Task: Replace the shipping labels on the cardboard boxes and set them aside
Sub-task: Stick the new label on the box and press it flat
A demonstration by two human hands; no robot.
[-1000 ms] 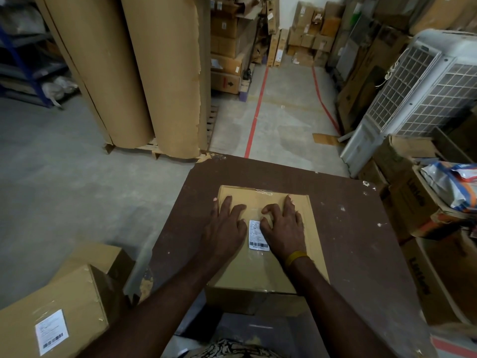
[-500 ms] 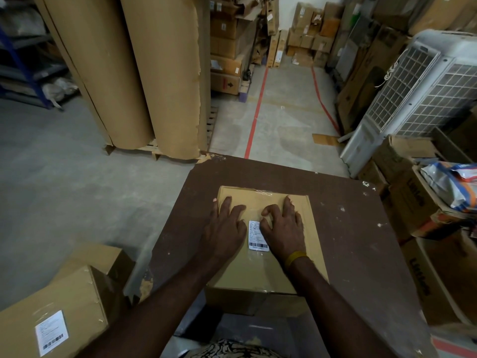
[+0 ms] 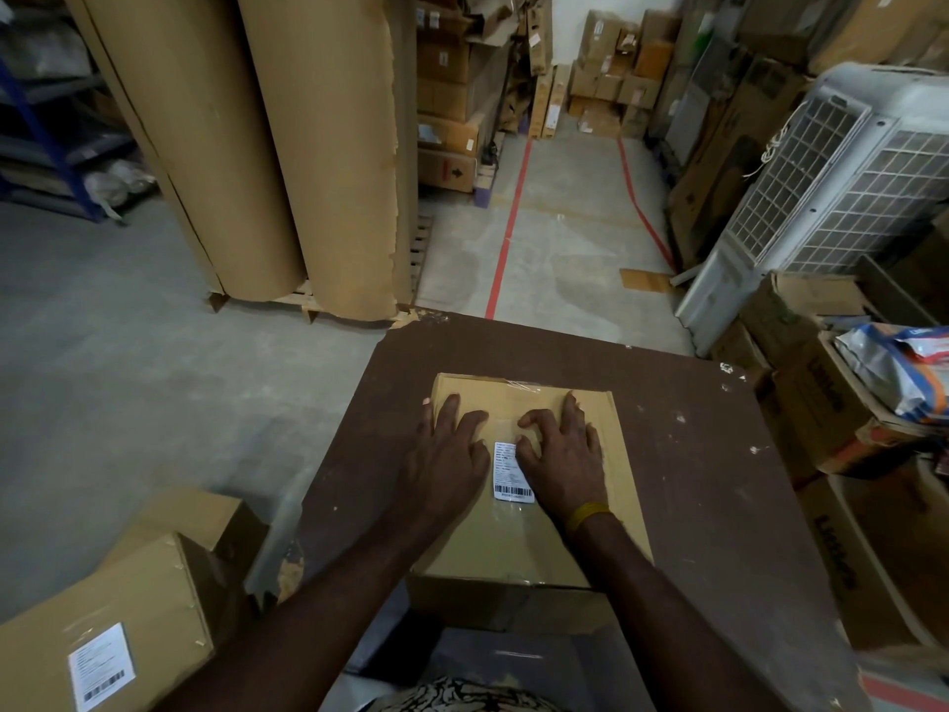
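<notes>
The right hand [image 3: 562, 454] has curled its first fingers a bit more at the label's [image 3: 511, 472] edge. Nothing else moved.

Single head-worn view, looking forward and down, close over table [image 3: 719, 506]

The table [image 3: 719, 506] has bare brown surface on the far side, the left strip and a broad right part around the cardboard box [image 3: 534, 547], which fills its middle and near edge. Both hands lie on the box top. Left of the table the floor [image 3: 128, 377] is open, but two labelled boxes [image 3: 118, 624] crowd the near left corner. Tall cardboard rolls [image 3: 287, 146] block the far left. On the right, stacked cartons [image 3: 832, 403] and a white air cooler [image 3: 832, 187] press close to the table edge. A taped aisle [image 3: 565, 223] runs free beyond.
</notes>
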